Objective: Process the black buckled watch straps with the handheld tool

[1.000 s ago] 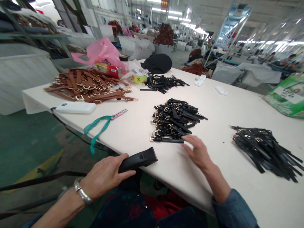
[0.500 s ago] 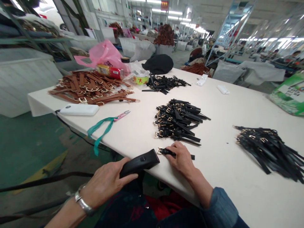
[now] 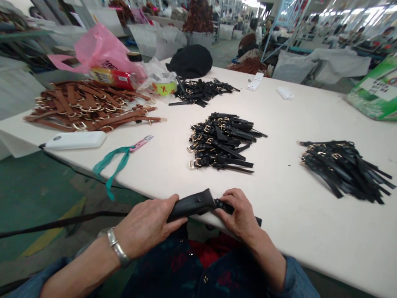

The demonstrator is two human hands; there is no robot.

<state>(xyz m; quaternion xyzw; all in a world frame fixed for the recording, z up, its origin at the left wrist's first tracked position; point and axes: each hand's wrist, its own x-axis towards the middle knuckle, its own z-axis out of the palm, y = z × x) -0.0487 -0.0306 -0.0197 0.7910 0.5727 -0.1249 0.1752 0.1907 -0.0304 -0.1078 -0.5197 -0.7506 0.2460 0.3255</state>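
Note:
My left hand [image 3: 151, 221], with a silver bracelet at the wrist, is closed round a long black piece [image 3: 194, 205]. It widens toward a pale-edged end and has a small raised bit on top; its exact kind I cannot make out. In my right hand [image 3: 237, 209] is a short black buckle strap [image 3: 258, 221], pinched at the table's front edge, its tail sticking out to the right. The wide end of the black piece meets the strap's near end, where the buckle is hidden. Beyond my hands lies a pile of black buckle straps [image 3: 221, 140].
Another black strap pile [image 3: 344, 165] lies right, a third [image 3: 204, 92] farther back near a black cap [image 3: 190, 61]. Brown straps [image 3: 83, 103] and a pink bag [image 3: 99, 49] occupy the left. Pink-handled thread snips [image 3: 141, 143] with green ribbon and a white device [image 3: 76, 140] lie front left.
The black piece in my left hand has come right and against the strap's buckle end. My right hand has drawn the strap toward the table edge. The view has tilted down.

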